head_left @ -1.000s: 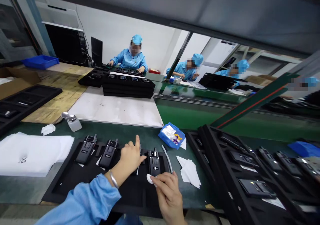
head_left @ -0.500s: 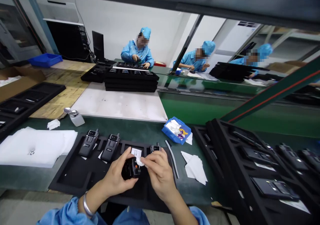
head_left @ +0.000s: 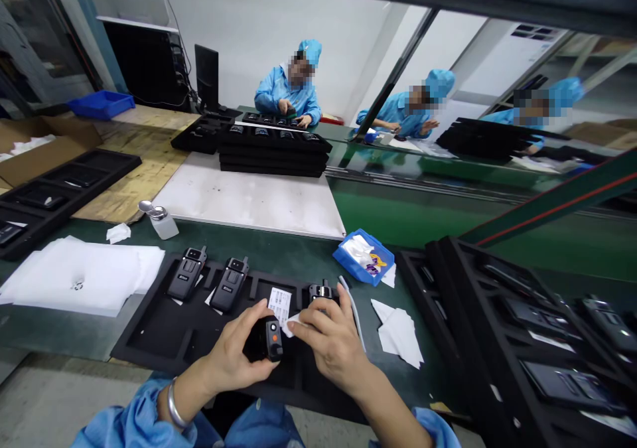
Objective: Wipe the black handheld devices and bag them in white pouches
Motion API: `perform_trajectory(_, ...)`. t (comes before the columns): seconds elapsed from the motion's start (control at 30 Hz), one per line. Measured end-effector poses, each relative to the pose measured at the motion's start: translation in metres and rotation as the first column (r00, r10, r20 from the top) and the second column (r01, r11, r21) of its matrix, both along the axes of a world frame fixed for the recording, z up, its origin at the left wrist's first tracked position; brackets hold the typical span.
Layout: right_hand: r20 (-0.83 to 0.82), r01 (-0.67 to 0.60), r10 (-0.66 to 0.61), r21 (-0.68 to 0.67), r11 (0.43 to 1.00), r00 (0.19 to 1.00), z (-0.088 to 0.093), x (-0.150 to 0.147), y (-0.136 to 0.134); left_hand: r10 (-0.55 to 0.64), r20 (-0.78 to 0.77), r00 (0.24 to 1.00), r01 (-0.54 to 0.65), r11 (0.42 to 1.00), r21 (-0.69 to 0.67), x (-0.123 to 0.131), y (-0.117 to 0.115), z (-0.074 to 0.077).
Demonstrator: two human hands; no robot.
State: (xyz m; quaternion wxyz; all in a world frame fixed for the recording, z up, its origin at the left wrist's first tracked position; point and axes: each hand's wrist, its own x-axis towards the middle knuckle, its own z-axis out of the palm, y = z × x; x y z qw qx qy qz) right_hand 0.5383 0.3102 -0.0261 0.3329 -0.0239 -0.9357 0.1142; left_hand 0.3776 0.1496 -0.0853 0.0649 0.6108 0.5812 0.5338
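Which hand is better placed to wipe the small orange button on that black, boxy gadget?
Probably the right hand: it pinches a small white wad, cloth or paper, close to the small orange button. The left hand grips the black, boxy gadget, so it seems better for holding steady.

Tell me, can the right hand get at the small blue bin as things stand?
Likely yes: the small blue bin sits just beyond the right hand with its top uncovered; a gray tube lies near the path. That hand does pinch a white wipe, though.
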Motion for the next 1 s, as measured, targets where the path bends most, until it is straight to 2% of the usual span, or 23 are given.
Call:
perform_trajectory(0.13,-0.076,0.097,-0.102,-0.059,0.994,0.992,0.003,-0.010,-0.004,-0.014,0.001,1.000,0.014,1.000,0.003,-0.001,0.000,-0.002)
perform_trajectory(0.3,-0.052,-0.009,0.003,-0.107,0.994,0.999,0.007,-0.024,-0.026,-0.032,0.006,0.999,0.032,0.999,-0.007,-0.004,-0.001,-0.003)
perform_trajectory(0.4,-0.023,-0.056,0.054,-0.110,0.992,0.998,0.008,-0.020,-0.031,-0.078,0.027,0.997,0.079,0.997,-0.016,-0.005,-0.002,-0.004)
perform_trajectory(0.53,0.015,-0.100,0.103,-0.115,0.988,0.995,0.011,-0.009,-0.028,-0.077,0.033,0.996,0.078,0.997,-0.019,-0.004,-0.003,-0.005)
perform_trajectory(0.7,0.086,-0.035,0.040,-0.063,0.997,0.996,0.010,0.003,-0.012,-0.072,0.057,0.996,0.073,0.997,-0.012,-0.006,-0.004,-0.010)
perform_trajectory(0.83,0.007,0.098,-0.098,-0.021,0.995,0.995,0.008,0.007,-0.008,-0.047,0.146,0.988,0.055,0.997,-0.050,-0.008,-0.008,-0.016)
perform_trajectory(0.9,-0.054,0.093,-0.096,-0.052,0.994,0.994,0.009,0.003,-0.015,-0.058,0.145,0.988,0.066,0.997,-0.048,-0.009,-0.009,-0.017)
perform_trajectory(1.0,-0.075,0.010,-0.015,-0.072,0.997,0.997,0.008,-0.010,-0.032,-0.056,0.111,0.992,0.061,0.997,-0.040,-0.010,-0.009,-0.016)
